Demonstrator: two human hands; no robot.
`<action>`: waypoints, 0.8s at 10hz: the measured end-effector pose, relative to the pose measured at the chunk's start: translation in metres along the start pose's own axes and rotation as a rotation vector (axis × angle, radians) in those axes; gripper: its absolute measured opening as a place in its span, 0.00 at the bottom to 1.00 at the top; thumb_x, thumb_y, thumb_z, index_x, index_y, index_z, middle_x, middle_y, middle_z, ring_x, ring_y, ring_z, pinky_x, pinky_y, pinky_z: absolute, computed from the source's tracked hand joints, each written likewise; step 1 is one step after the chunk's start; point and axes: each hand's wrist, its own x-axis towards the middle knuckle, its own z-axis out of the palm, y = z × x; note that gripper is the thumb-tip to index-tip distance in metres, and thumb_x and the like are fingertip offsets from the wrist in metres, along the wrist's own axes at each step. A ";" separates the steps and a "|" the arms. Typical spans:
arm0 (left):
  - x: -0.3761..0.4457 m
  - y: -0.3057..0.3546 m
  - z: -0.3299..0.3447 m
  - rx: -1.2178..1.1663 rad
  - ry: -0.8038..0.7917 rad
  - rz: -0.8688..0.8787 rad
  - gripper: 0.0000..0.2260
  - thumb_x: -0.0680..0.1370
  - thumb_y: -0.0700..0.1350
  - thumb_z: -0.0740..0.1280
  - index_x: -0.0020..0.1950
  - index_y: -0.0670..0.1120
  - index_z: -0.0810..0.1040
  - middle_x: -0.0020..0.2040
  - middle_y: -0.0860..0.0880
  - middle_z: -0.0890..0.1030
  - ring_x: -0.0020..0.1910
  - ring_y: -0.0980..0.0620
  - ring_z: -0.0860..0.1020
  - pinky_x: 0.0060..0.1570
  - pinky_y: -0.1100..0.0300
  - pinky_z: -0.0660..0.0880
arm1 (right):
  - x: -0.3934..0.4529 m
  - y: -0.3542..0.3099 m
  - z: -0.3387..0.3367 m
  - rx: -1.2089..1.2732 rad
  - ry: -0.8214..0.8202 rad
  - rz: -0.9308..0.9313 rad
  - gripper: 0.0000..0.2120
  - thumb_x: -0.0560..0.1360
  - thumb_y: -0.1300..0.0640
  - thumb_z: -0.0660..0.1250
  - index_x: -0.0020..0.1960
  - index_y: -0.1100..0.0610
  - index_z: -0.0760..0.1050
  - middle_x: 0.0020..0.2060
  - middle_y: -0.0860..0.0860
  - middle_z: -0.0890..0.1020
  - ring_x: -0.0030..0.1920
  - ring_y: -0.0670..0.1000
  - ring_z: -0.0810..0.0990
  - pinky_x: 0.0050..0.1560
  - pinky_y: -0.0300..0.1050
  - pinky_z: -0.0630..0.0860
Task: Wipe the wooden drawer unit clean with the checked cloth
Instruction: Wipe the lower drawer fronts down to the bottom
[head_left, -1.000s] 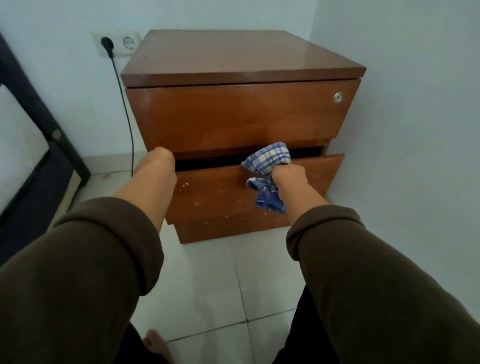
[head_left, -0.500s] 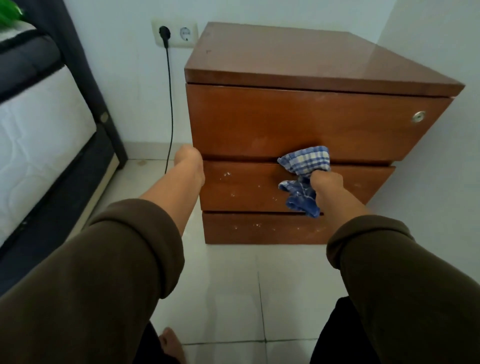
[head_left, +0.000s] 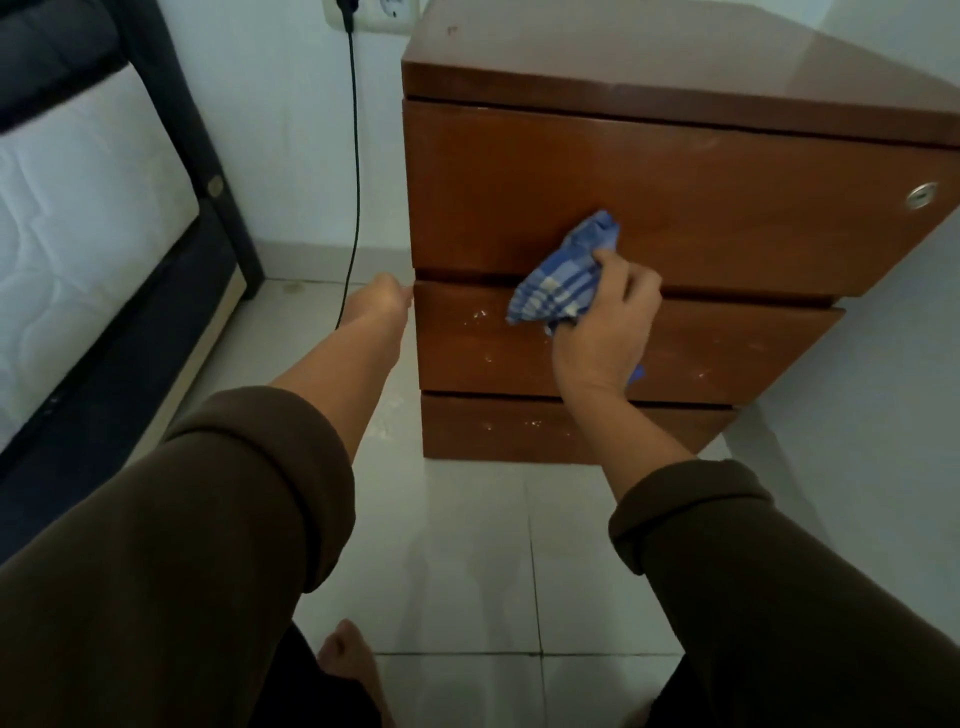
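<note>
My right hand (head_left: 605, 325) grips the bunched blue-and-white checked cloth (head_left: 563, 278), pressing it against the brown wooden drawer unit (head_left: 675, 218) where the top and middle drawer fronts meet. My left hand (head_left: 384, 301) reaches the unit's left edge; its fingers are hidden, so I cannot tell its grip. Both arms stretch forward.

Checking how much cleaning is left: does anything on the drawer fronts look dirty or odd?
Yes. White specks dot the middle drawer left of the checked cloth, and more mark the bottom drawer. The top drawer looks clean.
</note>
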 end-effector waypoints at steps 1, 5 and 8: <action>0.011 -0.009 -0.004 -0.024 -0.075 -0.049 0.14 0.82 0.49 0.53 0.55 0.46 0.75 0.55 0.51 0.78 0.55 0.53 0.76 0.54 0.56 0.69 | 0.001 -0.029 0.019 0.014 -0.059 -0.219 0.28 0.66 0.63 0.72 0.64 0.52 0.72 0.58 0.58 0.75 0.56 0.57 0.73 0.52 0.50 0.73; 0.051 -0.016 -0.015 0.054 -0.215 0.087 0.13 0.81 0.51 0.56 0.48 0.48 0.77 0.47 0.50 0.81 0.50 0.52 0.79 0.52 0.57 0.71 | -0.040 -0.018 0.111 -0.529 -0.296 -0.800 0.26 0.61 0.53 0.78 0.58 0.52 0.80 0.53 0.56 0.84 0.55 0.59 0.77 0.48 0.51 0.80; 0.065 -0.030 -0.007 -0.038 -0.195 0.210 0.15 0.81 0.45 0.56 0.44 0.46 0.81 0.42 0.51 0.84 0.43 0.58 0.82 0.53 0.63 0.75 | -0.066 0.018 0.132 -0.534 -0.554 -0.808 0.26 0.60 0.56 0.79 0.57 0.53 0.80 0.56 0.54 0.82 0.56 0.58 0.81 0.48 0.53 0.80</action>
